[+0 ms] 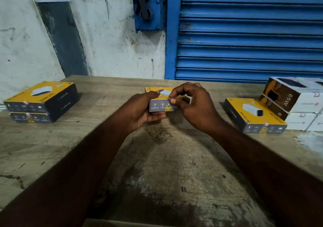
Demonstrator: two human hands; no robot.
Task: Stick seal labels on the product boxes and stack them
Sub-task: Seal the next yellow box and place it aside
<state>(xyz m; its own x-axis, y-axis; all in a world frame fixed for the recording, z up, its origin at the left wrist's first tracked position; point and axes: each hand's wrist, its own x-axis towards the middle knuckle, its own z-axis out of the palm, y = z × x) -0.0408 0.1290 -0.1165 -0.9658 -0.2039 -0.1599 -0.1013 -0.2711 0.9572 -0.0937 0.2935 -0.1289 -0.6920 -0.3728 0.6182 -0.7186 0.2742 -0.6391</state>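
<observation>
The product box (158, 105), yellow on top with a dark grey front face, is lifted just above the middle of the desk (166, 165), between your two hands. A shiny gold seal label (168, 107) lies on that front face, running up to the box's top edge.

Your left hand (139, 111) grips the box from its left end, thumb on the top and fingers curled underneath. Your right hand (194, 106) has thumb and forefinger pinched on the label's upper end at the top edge; the other fingers are curled loosely behind.

To your left, well apart from the held box, is a stack of two matching boxes (42, 101), the lower one with a gold label on its front. To your right, a single yellow box (253, 115) lies flat, also with a gold label on its near face. Just beyond it, white boxes (300, 104) are piled in two layers.

Behind the desk are a scuffed white wall (108, 43) and a blue roller shutter (244, 34).
</observation>
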